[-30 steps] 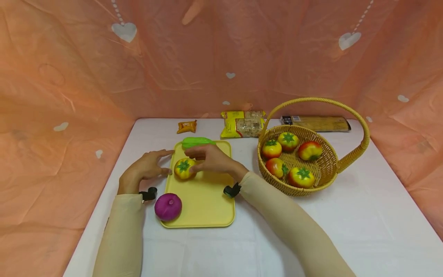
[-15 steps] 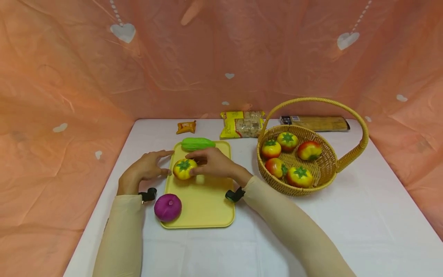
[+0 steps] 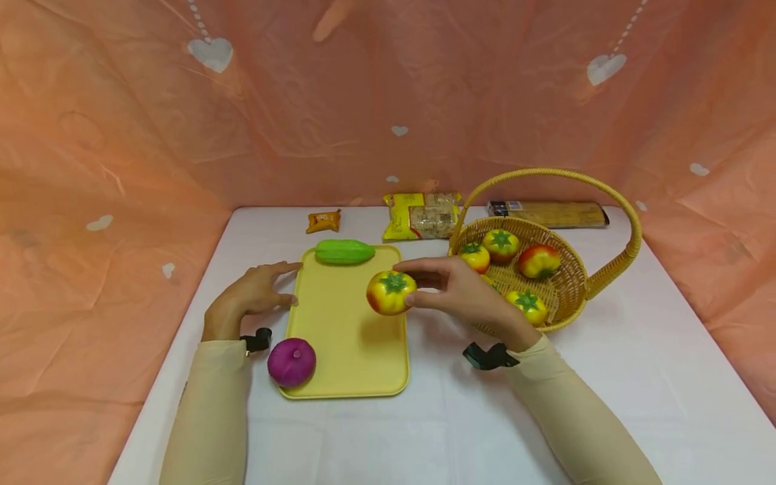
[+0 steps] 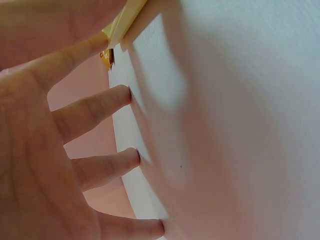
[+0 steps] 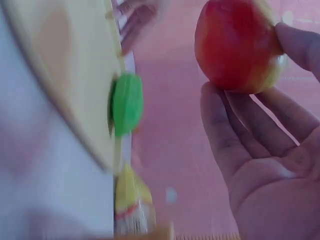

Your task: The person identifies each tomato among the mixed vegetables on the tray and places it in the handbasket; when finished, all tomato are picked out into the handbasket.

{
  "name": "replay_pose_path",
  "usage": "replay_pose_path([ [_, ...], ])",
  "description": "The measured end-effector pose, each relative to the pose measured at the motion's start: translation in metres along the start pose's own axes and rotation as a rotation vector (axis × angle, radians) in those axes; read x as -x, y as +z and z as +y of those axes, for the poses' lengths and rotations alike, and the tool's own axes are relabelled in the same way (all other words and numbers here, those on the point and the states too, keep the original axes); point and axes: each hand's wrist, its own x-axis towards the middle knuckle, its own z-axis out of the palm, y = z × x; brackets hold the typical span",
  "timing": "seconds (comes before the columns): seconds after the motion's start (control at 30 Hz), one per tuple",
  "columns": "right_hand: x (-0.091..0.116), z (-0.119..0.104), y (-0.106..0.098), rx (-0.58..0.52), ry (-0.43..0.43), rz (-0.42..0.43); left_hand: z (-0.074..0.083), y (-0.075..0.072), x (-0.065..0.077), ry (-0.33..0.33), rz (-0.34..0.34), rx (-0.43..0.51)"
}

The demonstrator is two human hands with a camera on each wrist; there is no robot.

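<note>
My right hand [image 3: 463,296] pinches a yellow-and-red tomato [image 3: 389,294] with a green star-shaped calyx, held in the air over the right edge of a yellow tray [image 3: 345,357]. The right wrist view shows the tomato's red underside [image 5: 235,47] between thumb and fingers. My left hand [image 3: 254,295] is at the tray's left edge, its fingers spread; in the left wrist view the fingertips [image 4: 122,94] touch the white tabletop, with the index finger at the tray's rim. A green ridged vegetable [image 3: 344,252] lies at the tray's far end. A purple onion-like vegetable [image 3: 292,362] sits at its near left corner.
To the right stands a wicker basket [image 3: 576,269] with a tall arched handle and several tomatoes [image 3: 500,245] in it, partly hidden by my right hand. Along the back lie a small orange packet [image 3: 323,221], a yellow bag [image 3: 421,217] and a long pack of noodle-like sticks [image 3: 548,213].
My right hand has lifted the tomato off the tray and carried it rightward, towards the basket. The left hand stays at the tray's left edge.
</note>
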Motion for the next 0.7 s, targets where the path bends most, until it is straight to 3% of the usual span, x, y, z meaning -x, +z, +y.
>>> replay_pose_path([
  [0.43, 0.090, 0.039, -0.074, 0.098, 0.080, 0.219, 0.000, 0.001, -0.001, -0.021, -0.016, 0.030],
  [0.7, 0.114, 0.037, -0.093, 0.212, 0.177, 0.191, 0.000, 0.001, -0.001, -0.040, -0.024, 0.040],
])
